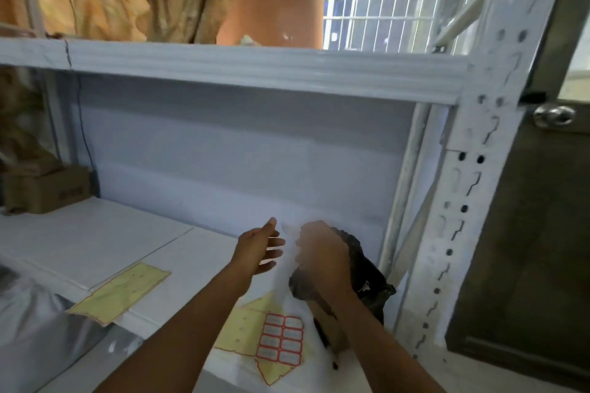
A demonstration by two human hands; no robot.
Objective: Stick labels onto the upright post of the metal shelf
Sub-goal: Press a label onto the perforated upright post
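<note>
The white perforated upright post (pixel 469 175) of the metal shelf rises on the right. On the shelf board lies a yellow backing sheet with red-bordered labels (pixel 281 341) inside a clear plastic bag. My right hand (pixel 322 252) is blurred and closed on the clear bag's top, beside a dark plastic bag (pixel 370 284). My left hand (pixel 261 246) hovers just left of it with fingers spread, holding nothing. Both hands are over the shelf board, left of the post.
A second yellow backing sheet (pixel 121 293) lies on the white shelf board (pixel 95 239). A cardboard box (pixel 48 188) sits at the back left. The upper shelf beam (pixel 255 70) runs overhead. A brown door with a metal knob (pixel 554 115) stands right of the post.
</note>
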